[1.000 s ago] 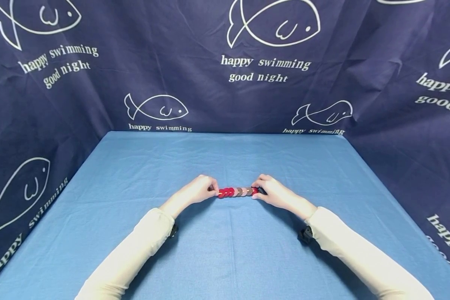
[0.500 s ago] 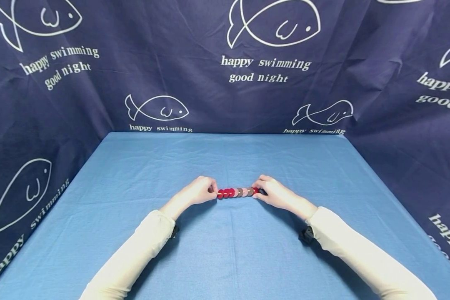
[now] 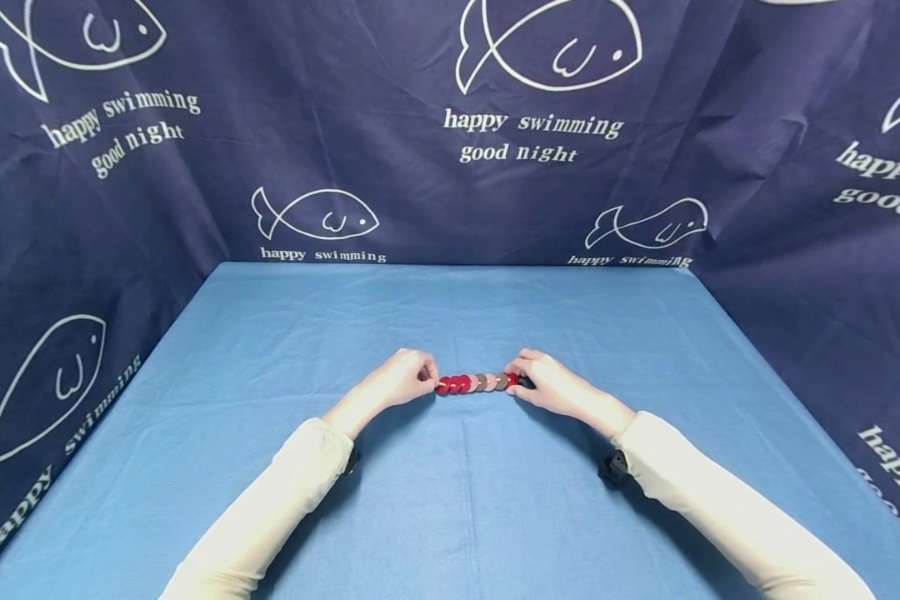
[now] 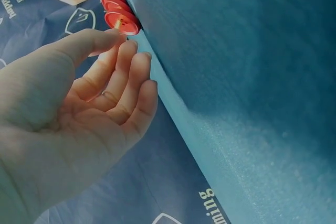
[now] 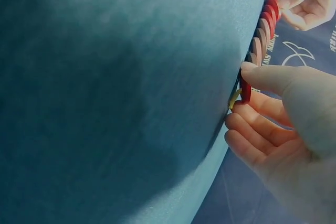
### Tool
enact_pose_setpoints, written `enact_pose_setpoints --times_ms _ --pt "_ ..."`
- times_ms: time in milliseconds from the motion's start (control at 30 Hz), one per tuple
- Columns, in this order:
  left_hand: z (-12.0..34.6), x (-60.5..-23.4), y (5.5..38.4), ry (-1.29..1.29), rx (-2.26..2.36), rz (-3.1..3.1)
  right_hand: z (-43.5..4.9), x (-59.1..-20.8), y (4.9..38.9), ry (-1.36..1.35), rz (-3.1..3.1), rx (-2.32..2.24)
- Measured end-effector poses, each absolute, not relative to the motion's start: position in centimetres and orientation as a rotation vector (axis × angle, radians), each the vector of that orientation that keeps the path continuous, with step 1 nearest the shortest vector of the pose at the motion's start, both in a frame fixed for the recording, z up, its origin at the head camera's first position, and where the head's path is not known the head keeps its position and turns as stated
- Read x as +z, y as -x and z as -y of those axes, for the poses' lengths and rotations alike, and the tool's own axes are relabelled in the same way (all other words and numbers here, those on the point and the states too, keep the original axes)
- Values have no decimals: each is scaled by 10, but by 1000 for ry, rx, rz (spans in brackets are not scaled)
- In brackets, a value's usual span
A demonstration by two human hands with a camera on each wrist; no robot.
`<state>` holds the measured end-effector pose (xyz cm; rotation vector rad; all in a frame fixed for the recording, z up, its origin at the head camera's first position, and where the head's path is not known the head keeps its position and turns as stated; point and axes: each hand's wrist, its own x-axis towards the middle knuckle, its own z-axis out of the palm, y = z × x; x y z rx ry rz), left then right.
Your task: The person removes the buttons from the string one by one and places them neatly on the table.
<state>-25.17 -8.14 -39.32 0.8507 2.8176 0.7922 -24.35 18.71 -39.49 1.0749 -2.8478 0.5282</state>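
Note:
A row of overlapping round buttons (image 3: 477, 383), red, pink and brown, runs left to right across the blue cloth at the middle of the head view. My left hand (image 3: 402, 377) pinches a yellow cord (image 4: 118, 24) between thumb and forefinger, right at the red end button (image 4: 125, 23), which shows holes. At the other end, my right hand (image 3: 553, 383) grips a red button (image 5: 245, 91) between its thumb and fingers. A short yellow cord tail (image 5: 234, 99) sticks out below that button. The right fingers partly hide this end in the head view.
Blue cloth (image 3: 450, 317) covers the table. Dark blue curtains (image 3: 420, 167) with white fish drawings and lettering stand behind it and at both sides. A black wrist device (image 3: 613, 468) shows under the right sleeve.
Both hands keep their hold at the two ends. The button row shifts only slightly, its left end rising a little since half a second ago.

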Motion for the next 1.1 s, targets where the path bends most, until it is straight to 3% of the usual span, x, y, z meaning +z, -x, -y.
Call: enact_pose_setpoints --times_ms 1100 --pt "84 -395 253 -805 823 -2806 -197 -394 245 -1089 2826 601"
